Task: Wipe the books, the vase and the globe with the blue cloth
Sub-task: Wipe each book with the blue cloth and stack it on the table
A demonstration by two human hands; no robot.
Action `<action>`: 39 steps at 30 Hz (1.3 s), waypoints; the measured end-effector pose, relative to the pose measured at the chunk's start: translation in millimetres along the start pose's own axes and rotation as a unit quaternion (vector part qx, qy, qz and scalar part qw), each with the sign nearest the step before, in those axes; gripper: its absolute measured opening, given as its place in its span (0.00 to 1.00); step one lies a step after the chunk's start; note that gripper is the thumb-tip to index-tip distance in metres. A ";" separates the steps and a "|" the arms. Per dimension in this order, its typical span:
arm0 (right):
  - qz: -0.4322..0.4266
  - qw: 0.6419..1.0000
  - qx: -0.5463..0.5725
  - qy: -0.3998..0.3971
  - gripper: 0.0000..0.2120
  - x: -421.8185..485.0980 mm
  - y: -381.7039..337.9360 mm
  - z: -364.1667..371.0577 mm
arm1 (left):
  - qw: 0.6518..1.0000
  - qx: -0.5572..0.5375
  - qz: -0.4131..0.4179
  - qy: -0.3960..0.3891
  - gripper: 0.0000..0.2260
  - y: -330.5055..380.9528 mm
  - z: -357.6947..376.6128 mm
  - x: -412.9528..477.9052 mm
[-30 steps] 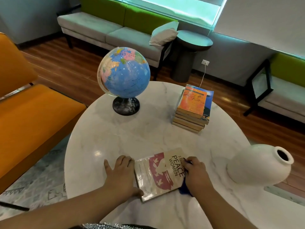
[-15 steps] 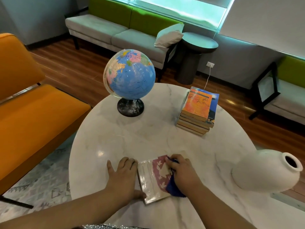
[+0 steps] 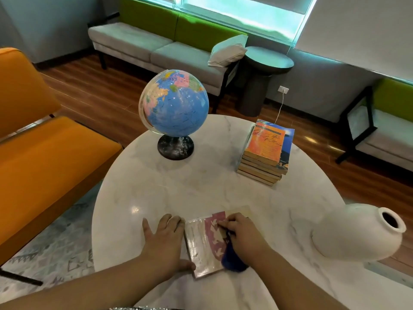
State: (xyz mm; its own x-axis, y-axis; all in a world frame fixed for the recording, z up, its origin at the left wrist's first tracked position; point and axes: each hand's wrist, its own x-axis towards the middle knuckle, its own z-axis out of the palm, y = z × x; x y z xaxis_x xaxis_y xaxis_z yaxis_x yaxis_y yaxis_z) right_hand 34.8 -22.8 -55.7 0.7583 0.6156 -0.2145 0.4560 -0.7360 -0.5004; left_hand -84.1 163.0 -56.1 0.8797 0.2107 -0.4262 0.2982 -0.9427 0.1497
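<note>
One hand (image 3: 243,236) (right) has dragged blue cloth (image 3: 232,261) across book (image 3: 201,245).

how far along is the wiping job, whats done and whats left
Done: nothing shows as finished for certain. In hand: the right hand presses the blue cloth onto the pink-and-cream paperback book lying flat, while the left hand steadies its left side. Left: the stack of paperbacks with an orange cover on top, the white ceramic vase and the blue globe on its black base, none being touched.
</note>
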 end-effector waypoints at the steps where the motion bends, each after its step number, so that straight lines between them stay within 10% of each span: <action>1: 0.008 1.000 0.003 0.027 0.16 2.0 -3.2 -6.0 | 1.000 -0.001 0.000 -0.001 0.51 0.4 0.3 0.4; 6: -0.025 0.970 0.119 0.211 0.30 -1.5 -21.9 -39.7 | 1.000 -0.008 -0.002 0.000 0.50 0.2 0.4 1.3; 11: 0.003 0.996 -0.014 0.084 0.15 -23.7 -9.6 -23.2 | 1.000 -0.013 0.000 -0.001 0.51 0.4 2.0 2.1; 16: -0.006 0.999 -0.034 0.038 0.33 -17.9 -5.7 -0.9 | 1.000 -0.010 0.003 -0.002 0.51 1.2 0.2 2.2; 23: -0.193 0.972 -0.055 -0.124 0.27 -34.5 -23.9 34.2 | 0.999 -0.011 0.005 -0.036 0.54 -0.8 -3.7 3.0; 28: -0.131 0.983 -0.130 -0.022 0.26 -10.4 -7.9 20.5 | 0.999 -0.007 0.009 -0.052 0.53 -5.4 -7.4 1.7; 35: -0.236 0.956 -0.107 -0.141 0.20 -35.8 -4.2 32.2 | 0.999 -0.009 0.015 -0.034 0.48 -4.8 -6.5 3.4; 39: -0.144 0.985 -0.090 -0.030 0.21 -32.3 27.3 14.2 | 0.999 -0.020 0.015 -0.037 0.44 -9.4 -5.1 4.5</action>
State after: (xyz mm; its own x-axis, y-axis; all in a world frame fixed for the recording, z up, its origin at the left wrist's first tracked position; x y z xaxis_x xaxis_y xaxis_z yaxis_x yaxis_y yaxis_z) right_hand 16.1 -58.7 -74.3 0.5593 0.8175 -0.1375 0.7275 -0.5636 -0.3913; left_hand -81.0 174.1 -54.9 0.8595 0.1615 -0.4849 0.2876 -0.9372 0.1976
